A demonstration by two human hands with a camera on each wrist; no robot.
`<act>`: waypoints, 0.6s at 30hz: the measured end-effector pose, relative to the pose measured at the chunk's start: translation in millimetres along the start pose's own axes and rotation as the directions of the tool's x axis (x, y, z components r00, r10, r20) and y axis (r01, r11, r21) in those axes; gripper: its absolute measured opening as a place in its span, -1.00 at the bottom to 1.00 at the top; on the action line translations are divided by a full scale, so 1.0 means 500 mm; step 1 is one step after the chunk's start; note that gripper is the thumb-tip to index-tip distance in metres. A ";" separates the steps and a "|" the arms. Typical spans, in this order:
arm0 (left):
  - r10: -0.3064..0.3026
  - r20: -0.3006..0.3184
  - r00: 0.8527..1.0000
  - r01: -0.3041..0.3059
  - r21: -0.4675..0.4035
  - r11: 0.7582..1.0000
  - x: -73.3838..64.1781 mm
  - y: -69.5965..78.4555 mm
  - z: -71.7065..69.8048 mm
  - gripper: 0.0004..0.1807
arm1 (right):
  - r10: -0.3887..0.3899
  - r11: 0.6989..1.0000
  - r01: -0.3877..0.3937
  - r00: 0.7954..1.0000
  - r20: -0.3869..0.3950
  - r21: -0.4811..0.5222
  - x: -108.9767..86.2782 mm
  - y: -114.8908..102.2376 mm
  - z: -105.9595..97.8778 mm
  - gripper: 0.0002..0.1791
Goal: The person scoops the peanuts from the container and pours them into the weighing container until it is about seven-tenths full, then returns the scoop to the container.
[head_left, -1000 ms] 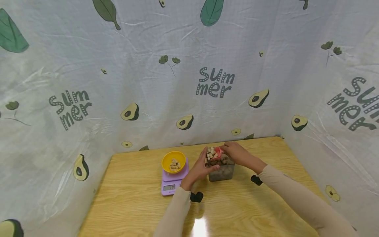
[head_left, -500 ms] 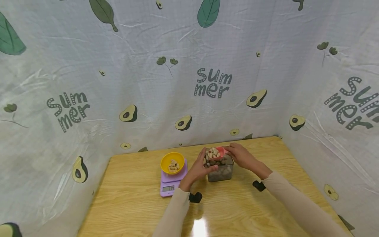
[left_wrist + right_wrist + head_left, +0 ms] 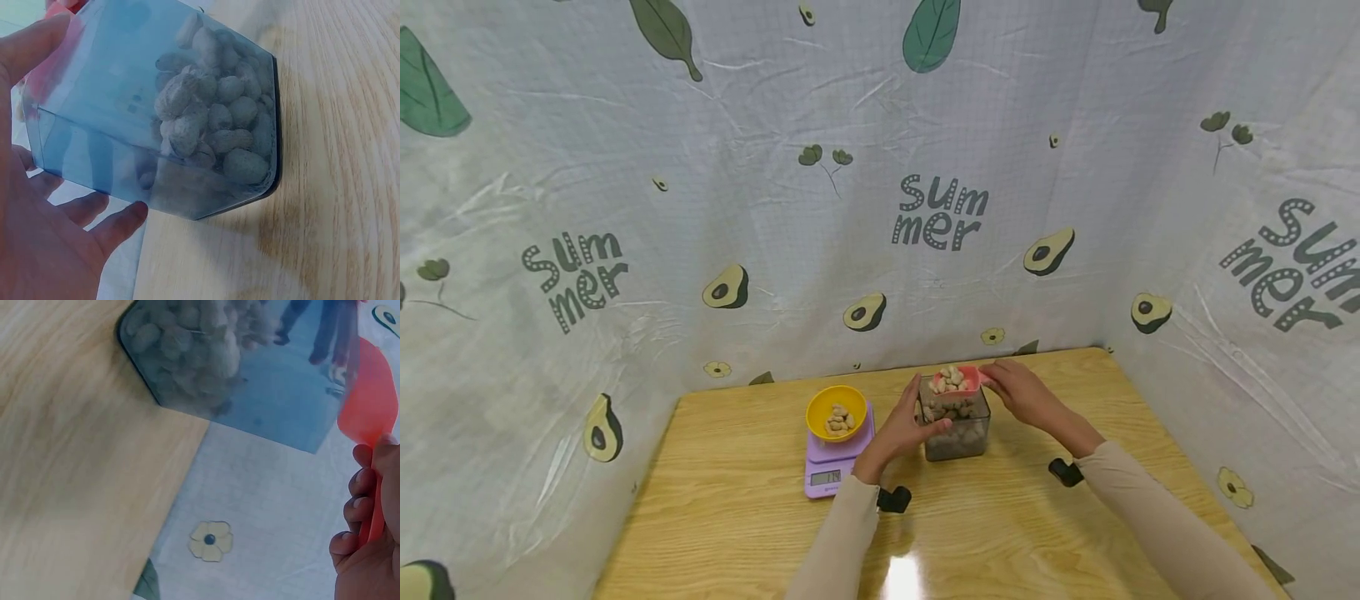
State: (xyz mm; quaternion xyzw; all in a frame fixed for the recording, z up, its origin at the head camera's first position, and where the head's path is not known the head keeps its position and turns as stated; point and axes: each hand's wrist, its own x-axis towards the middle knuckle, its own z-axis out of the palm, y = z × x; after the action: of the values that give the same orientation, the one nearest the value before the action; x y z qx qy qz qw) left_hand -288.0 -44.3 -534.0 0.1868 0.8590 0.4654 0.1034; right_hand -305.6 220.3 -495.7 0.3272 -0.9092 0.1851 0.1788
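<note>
Right grip [image 3: 1021, 393]: clamped on the handle of the red scoop [image 3: 973, 381]. In the right wrist view my fingers wrap the handle, with the thumb up by the neck. The scoop sits over the far part of the box [image 3: 957, 447], at about rim level, its head turned left and its handle to the right. Whether it touches the rim I cannot tell. A heap of peanuts [image 3: 952, 379] lies in it, mostly toward the left end.

Left grip [image 3: 902, 428]: clamped on the left near corner of the box, thumb along the near wall, fingers along the left wall. Box is clear, greyish and open at the top; it stands upright on the wood table [image 3: 737, 475]. More nuts [image 3: 212, 106] lie in its lower part, seen through the wall.

Left of the box, apart from it: a purple scale [image 3: 820, 452] carrying a yellow bowl [image 3: 826, 401]. A smaller heap of peanuts lies in the bowl. The display [image 3: 826, 477] is on the near side of the scale; figures show, too small to read surely.

Beyond the table's far edge, a pale cloth [image 3: 760, 208] printed with avocados, leaves and "summer". My sleeves [image 3: 842, 533] are beige.
</note>
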 end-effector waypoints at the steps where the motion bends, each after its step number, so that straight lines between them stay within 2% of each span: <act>1: -0.003 0.003 1.000 0.003 0.005 1.000 0.000 0.001 -0.001 0.24 | -0.002 1.000 0.002 1.000 0.001 -0.002 0.001 -0.001 -0.004 -0.75; 10: 0.023 -0.018 1.000 -0.023 0.006 1.000 -0.007 0.016 -0.013 0.35 | -0.059 0.998 0.058 0.998 -0.036 -0.035 0.023 -0.008 -0.033 -0.76; 15: 0.022 -0.047 0.999 -0.021 0.014 1.000 -0.015 0.030 -0.024 0.32 | -0.082 0.996 0.080 0.995 -0.057 -0.033 0.038 -0.014 -0.042 -0.76; 18: 0.022 -0.076 0.997 -0.020 0.024 0.999 -0.018 0.035 -0.034 0.27 | -0.063 0.998 0.063 0.997 -0.046 -0.015 0.047 -0.021 -0.046 -0.76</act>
State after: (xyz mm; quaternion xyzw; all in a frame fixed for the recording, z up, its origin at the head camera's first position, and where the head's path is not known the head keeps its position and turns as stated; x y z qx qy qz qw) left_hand -281.9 -52.6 -510.1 0.1791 0.8657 0.4632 0.0631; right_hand -310.8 210.5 -463.1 0.3500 -0.8953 0.1807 0.2080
